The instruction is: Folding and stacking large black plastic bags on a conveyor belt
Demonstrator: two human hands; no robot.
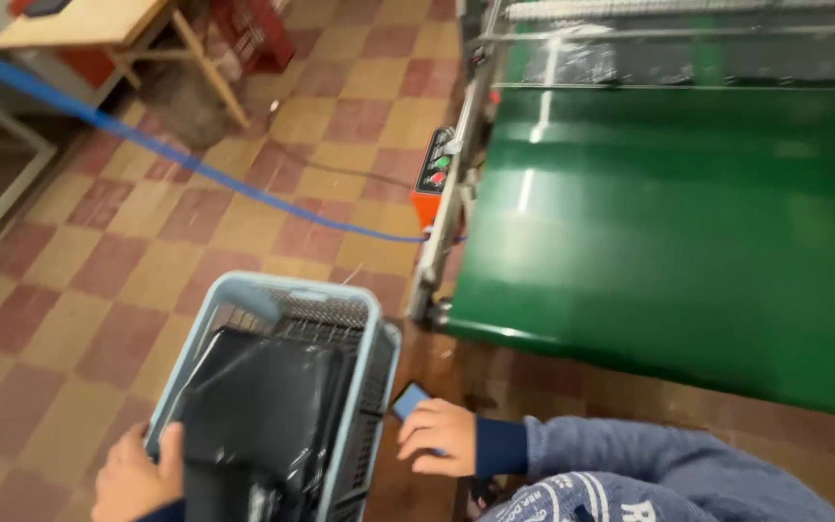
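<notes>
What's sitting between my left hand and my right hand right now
In the head view, the light blue basket with black plastic-wrapped items lies between the left hand on its rim and the right hand holding a phone.

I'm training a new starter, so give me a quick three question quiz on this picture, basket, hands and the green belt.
1. True or false: the left hand grips the rim of the light blue basket.
2. What does the right hand hold: A a phone, B a cup, C scissors?
3. The conveyor belt is coloured ____.

Key: 1 true; 2 A; 3 green.
</notes>
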